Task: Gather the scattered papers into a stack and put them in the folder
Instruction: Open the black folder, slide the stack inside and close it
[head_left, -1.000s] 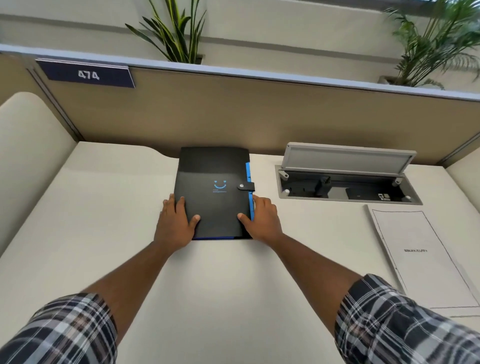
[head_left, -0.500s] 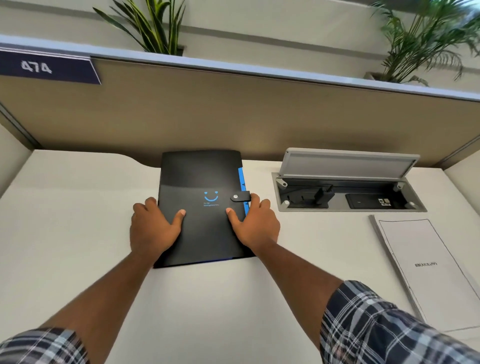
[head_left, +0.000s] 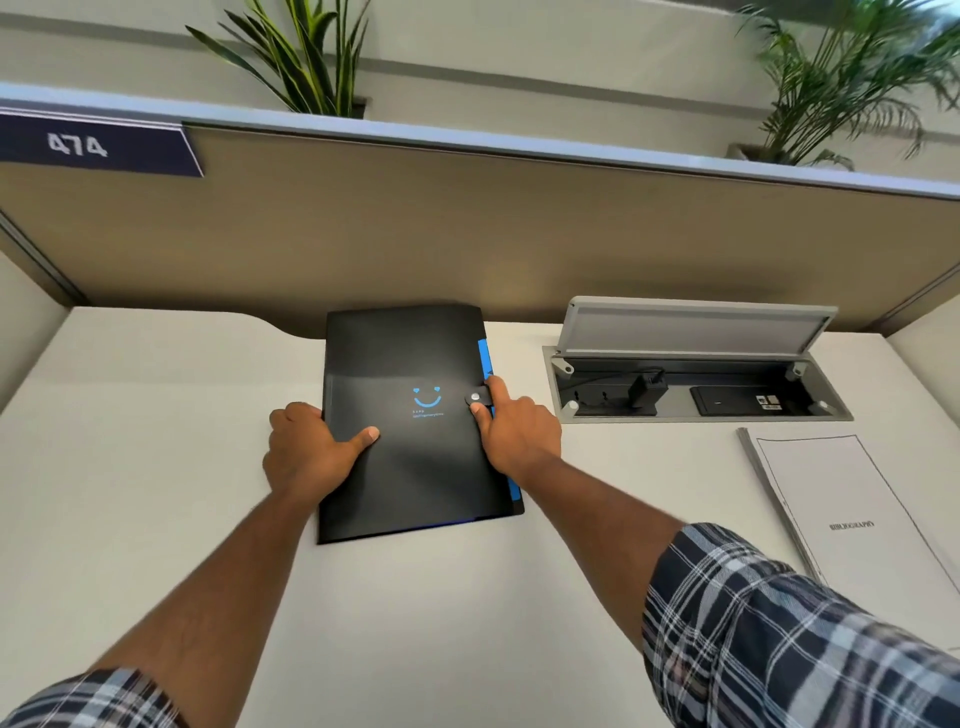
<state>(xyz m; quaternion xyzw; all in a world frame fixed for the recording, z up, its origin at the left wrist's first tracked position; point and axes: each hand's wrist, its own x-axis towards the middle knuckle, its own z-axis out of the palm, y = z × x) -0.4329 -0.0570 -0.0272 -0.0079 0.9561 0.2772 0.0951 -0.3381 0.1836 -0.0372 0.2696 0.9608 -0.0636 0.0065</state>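
A pale desk (head_left: 156, 467) is seen from above, closed off at the back by a tan partition (head_left: 467, 234) that carries a dark plate marked 474 (head_left: 78, 145); two potted plants (head_left: 306, 57) are set beyond the partition's top edge.

The black folder (head_left: 410, 457) is taken as the landmark. It is laid flat and closed on the desk, close to the partition's foot, with a blue smile printed on its cover and blue tabs showing along its right edge. A strap with a metal snap (head_left: 475, 397) is wrapped over that edge.

To the right of the folder, a recessed cable box (head_left: 696, 384) is set into the desk with its grey lid raised; a plug and a dark socket strip are seen inside. Further right of the folder and nearer the person, a stack of papers (head_left: 852, 509) is laid on the desk, well apart from the folder, with a bordered page on top.

The folder's left edge is gripped by the left hand (head_left: 306, 452), the thumb pressed onto the cover and the fingers curled over the edge. At the folder's right edge the strap is pinched by the right hand (head_left: 519, 436), the forefinger stretched along the strap and the thumb set just below the snap. Plaid sleeves (head_left: 779, 634) are worn pushed up both forearms.
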